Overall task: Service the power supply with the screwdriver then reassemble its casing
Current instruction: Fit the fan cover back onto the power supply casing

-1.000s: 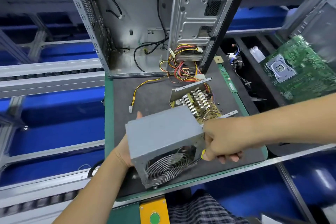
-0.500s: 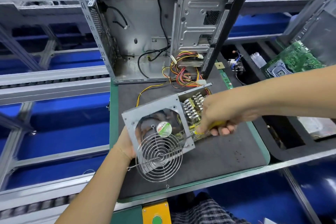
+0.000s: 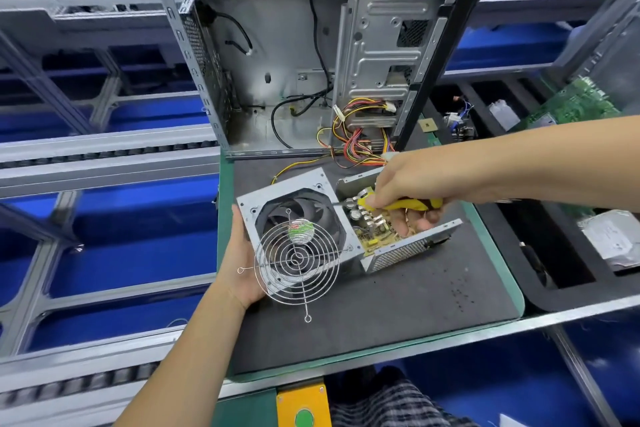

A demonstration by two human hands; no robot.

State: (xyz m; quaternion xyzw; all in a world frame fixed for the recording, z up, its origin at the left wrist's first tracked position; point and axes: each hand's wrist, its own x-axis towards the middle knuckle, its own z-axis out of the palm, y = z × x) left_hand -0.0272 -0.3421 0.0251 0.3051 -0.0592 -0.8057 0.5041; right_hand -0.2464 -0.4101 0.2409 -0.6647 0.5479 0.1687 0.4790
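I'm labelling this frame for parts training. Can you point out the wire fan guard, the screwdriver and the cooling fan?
wire fan guard (image 3: 297,258): head view, centre rings.
screwdriver (image 3: 403,204): head view, yellow handle under the right hand (image 3: 401,180).
cooling fan (image 3: 300,228): head view, hub sticker.

Both forearms bare, sleeveless to the frame edge; dark plaid garment (image 3: 391,402) below

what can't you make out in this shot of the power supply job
Head view only:
- Screwdriver tip: too thin and blurred to show what it touches.
- Left hand fingers: hidden behind the fan cover.
- Fan label: too small, crossed by the wire grille.
- Circuit board: partly covered by the right hand.
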